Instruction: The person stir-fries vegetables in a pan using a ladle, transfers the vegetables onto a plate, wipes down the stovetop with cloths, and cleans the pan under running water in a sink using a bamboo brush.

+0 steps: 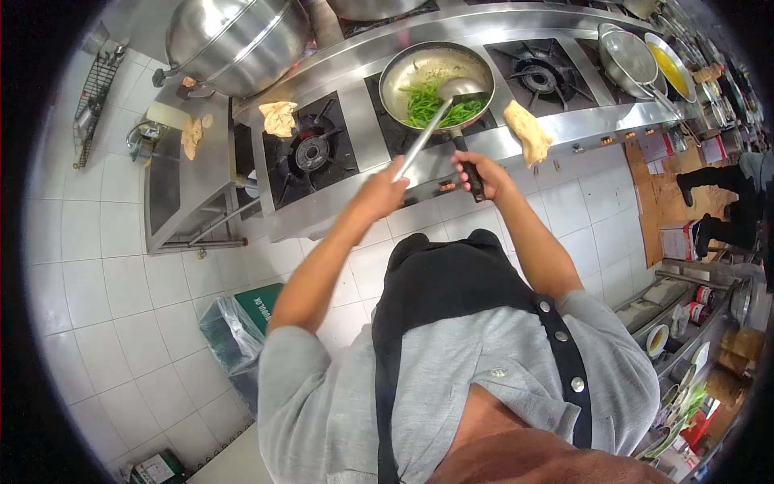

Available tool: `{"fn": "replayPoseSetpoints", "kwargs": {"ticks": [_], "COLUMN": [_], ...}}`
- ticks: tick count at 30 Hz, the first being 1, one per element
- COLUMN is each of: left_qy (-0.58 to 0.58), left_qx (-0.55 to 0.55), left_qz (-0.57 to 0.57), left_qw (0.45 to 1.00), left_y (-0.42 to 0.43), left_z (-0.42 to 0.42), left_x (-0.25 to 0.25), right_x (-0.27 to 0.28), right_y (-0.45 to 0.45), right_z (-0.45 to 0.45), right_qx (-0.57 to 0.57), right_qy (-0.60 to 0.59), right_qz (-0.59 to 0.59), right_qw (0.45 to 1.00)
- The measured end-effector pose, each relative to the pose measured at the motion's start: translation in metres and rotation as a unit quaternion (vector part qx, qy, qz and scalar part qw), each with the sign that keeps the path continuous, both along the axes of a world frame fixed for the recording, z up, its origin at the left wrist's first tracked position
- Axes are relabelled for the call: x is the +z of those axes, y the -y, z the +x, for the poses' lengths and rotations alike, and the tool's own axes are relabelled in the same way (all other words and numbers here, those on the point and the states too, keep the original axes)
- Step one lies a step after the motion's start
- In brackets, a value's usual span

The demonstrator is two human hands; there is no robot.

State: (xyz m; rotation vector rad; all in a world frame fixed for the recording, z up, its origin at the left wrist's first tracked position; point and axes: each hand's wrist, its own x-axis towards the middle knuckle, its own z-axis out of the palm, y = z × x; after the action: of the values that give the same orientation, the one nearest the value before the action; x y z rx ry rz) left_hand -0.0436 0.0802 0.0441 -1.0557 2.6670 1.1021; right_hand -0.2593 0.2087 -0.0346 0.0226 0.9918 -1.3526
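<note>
Your left hand (385, 192) was closed around the long metal handle of a ladle (422, 142). Your right hand (486, 175) was wrapped around the black handle of a frying pan (439, 61). The 2 hands were apart, the left at the ladle's upper end and the right just beside it.

The frying pan sat over a burner of the steel stove (373, 155), ahead of both hands. Long, thin green vegetables (430, 102) lay inside it. The bowl of the ladle was in the pan, against the greens, its shaft slanting back over the rim to your left hand.

2 more burners were noted: 1 (313, 152) to the left of your left hand, and 1 (538, 78) ahead and to the right of your right hand. A crumpled tan cloth (528, 134) lay on the stove edge near your right hand; a 2nd cloth (278, 118) lay beyond your left hand, beside the left burner. A large steel pot (234, 44) stood farther ahead on the left. Well to the right of your hands were a strainer (627, 55) and a bowl of yellow contents (671, 69).
</note>
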Motion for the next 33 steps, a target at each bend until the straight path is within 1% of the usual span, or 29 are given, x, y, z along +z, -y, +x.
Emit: {"fn": "replayPoseSetpoints", "kwargs": {"ticks": [1,2,3,4,5,6,7,8,9,11,12,13,14,15,16,17,18,20,22,23,24,26,27,28,29,30,31,32,33], "left_qy": [0.007,-0.05,0.026,0.03,0.121,0.218,0.229,0.239,0.244,0.253,0.244,0.235,0.183,0.13,0.091,0.081,0.066,-0.044,-0.039,-0.035,-0.069,-0.138,-0.178,-0.151,-0.149,-0.228,-0.153,-0.051,0.053], "left_qx": [0.002,-0.032,0.018,-0.112,-0.088,-0.067,-0.05,-0.032,-0.05,-0.09,-0.126,-0.161,-0.183,-0.204,-0.177,-0.115,-0.086,-0.067,0.044,0.099,0.107,0.126,0.124,0.136,0.105,-0.007,0.049,0.068,0.086], "left_qz": [0.025,-0.048,0.076,-0.047,0.023,0.082,0.112,0.14,0.152,0.174,0.13,0.086,0.015,-0.059,-0.101,-0.085,-0.087,-0.093,0.009,0.058,0.075,0.104,0.129,0.117,0.035,-0.176,-0.09,-0.027,0.033], "left_qw": [1.0,0.997,0.997,0.992,0.988,0.97,0.966,0.96,0.956,0.947,0.953,0.955,0.966,0.969,0.975,0.986,0.99,0.992,0.998,0.993,0.989,0.977,0.968,0.972,0.983,0.958,0.983,0.996,0.994], "left_y": [0.003,0.01,0.001,0.023,0.016,0.009,0.009,0.011,0.013,0.02,0.024,0.027,0.027,0.029,0.022,0.015,0.01,0.002,-0.018,-0.024,-0.025,-0.025,-0.028,-0.027,-0.024,-0.005,-0.014,-0.015,-0.017], "left_z": [0.013,0.031,0.036,0.057,0.056,0.056,0.057,0.062,0.061,0.048,0.04,0.033,0.029,0.024,0.03,0.039,0.049,0.075,0.082,0.081,0.08,0.077,0.067,0.059,0.05,0.046,0.029,0.009,-0.005], "left_x": [0.033,0.054,0.133,0.158,0.218,0.278,0.313,0.329,0.327,0.32,0.299,0.264,0.227,0.193,0.172,0.164,0.167,0.171,0.2,0.209,0.202,0.173,0.159,0.141,0.117,0.06,0.06,0.056,0.052], "right_x": [-0.024,-0.021,-0.008,0.01,0.04,0.066,0.077,0.084,0.088,0.075,0.067,0.066,0.066,0.053,0.032,0.022,0.019,0.033,0.002,0.006,-0.011,0.013,0.014,0.016,0.016,0.014,0.008,0.003,0.007], "right_y": [0.0,-0.01,-0.025,-0.042,-0.065,-0.088,-0.1,-0.109,-0.112,-0.092,-0.076,-0.046,-0.02,-0.014,-0.01,-0.006,-0.02,-0.029,-0.015,-0.008,0.004,0.009,0.004,-0.005,-0.01,-0.01,-0.011,-0.014,-0.014], "right_z": [-0.006,-0.001,0.01,0.021,0.033,0.044,0.048,0.05,0.052,0.038,0.025,0.015,0.012,0.017,0.025,0.028,0.031,0.037,0.021,0.016,0.004,0.007,0.015,0.025,0.028,0.026,0.026,0.027,0.025], "right_qx": [0.062,0.07,0.079,0.088,0.087,0.086,0.08,0.075,0.069,0.087,0.094,0.075,0.056,0.052,0.046,0.037,0.084,0.062,0.068,0.046,0.084,0.062,0.045,0.028,0.013,0.016,0.02,0.024,0.018], "right_qy": [0.027,-0.01,-0.05,-0.09,-0.047,-0.002,0.034,0.069,0.103,0.027,-0.013,-0.014,-0.015,-0.061,-0.107,-0.156,-0.178,-0.154,-0.122,-0.093,-0.078,-0.019,-0.029,-0.043,-0.058,-0.068,-0.077,-0.085,-0.062], "right_qz": [-0.03,-0.034,-0.042,-0.049,-0.032,-0.012,0.005,0.021,0.035,-0.01,-0.033,-0.041,-0.051,-0.06,-0.07,-0.081,-0.051,-0.007,0.001,-0.04,-0.064,-0.036,-0.016,0.004,0.025,0.024,0.026,0.028,0.023], "right_qw": [0.997,0.997,0.995,0.991,0.995,0.996,0.996,0.995,0.992,0.996,0.995,0.996,0.997,0.995,0.991,0.984,0.979,0.986,0.99,0.994,0.991,0.997,0.998,0.999,0.998,0.997,0.996,0.996,0.998]}}
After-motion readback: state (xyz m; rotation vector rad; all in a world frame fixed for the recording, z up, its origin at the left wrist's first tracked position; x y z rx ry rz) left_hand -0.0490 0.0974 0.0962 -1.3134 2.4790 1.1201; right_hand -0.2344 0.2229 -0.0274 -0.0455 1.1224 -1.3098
